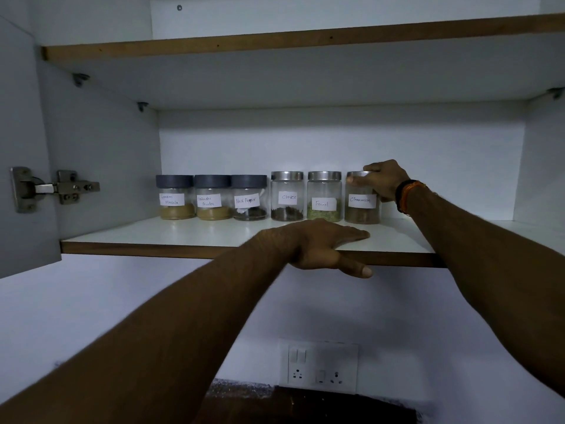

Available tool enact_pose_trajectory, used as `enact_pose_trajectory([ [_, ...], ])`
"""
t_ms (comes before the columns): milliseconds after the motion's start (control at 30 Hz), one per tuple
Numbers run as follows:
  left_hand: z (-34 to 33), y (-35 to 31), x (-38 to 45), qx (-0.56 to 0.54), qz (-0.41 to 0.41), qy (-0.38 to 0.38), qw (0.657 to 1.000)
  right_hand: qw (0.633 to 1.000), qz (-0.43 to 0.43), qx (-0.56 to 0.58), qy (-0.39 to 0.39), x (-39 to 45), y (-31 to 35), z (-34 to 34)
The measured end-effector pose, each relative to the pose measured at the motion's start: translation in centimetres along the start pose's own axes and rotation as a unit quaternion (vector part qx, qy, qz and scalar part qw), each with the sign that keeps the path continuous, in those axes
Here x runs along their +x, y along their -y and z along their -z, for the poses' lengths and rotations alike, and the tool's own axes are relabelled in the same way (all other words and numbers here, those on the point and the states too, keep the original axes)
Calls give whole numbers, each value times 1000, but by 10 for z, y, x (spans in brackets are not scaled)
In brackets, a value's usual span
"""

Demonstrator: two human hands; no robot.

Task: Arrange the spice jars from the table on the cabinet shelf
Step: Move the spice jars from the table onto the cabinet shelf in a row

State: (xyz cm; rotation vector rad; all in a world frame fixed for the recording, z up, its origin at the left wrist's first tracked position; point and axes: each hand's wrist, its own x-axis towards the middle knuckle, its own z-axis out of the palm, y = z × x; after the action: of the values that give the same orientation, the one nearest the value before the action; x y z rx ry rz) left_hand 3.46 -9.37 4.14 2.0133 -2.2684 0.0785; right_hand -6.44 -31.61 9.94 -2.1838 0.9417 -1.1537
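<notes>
While the cabinet door hangs open at the left on its metal hinge (pixel 55 187), the white lower shelf (pixel 159 232) with its brown front edge carries six glass jars in a row near the back wall, all upright. From the left stand three grey-lidded ones: the garam masala jar (pixel 175 198) and the coriander powder jar (pixel 212 198), each with tan powder at the bottom, then the black pepper jar (pixel 249 198) holding a dark layer. Just beside it come three taller steel-lidded ones: the cloves jar (pixel 287 196) with dark pieces, the fennel jar (pixel 324 197) with green seeds, and the cinnamon jar (pixel 362 198) with brownish contents. The left hand (pixel 325 244) rests on the shelf's front edge, fingers flat on top and thumb under the lip. The right hand (pixel 385 179), banded at the wrist, grips the cinnamon jar's lid. An upper shelf (pixel 275 41) spans above. Below, a switch-and-socket plate (pixel 319 365) sits on the white wall.
</notes>
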Motion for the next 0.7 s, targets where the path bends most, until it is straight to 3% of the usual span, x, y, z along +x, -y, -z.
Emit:
enact_pose_trajectory([
  [700, 2, -1, 0, -30, 23, -20, 999, 1000, 17, -5, -24, 1, -11, -7],
])
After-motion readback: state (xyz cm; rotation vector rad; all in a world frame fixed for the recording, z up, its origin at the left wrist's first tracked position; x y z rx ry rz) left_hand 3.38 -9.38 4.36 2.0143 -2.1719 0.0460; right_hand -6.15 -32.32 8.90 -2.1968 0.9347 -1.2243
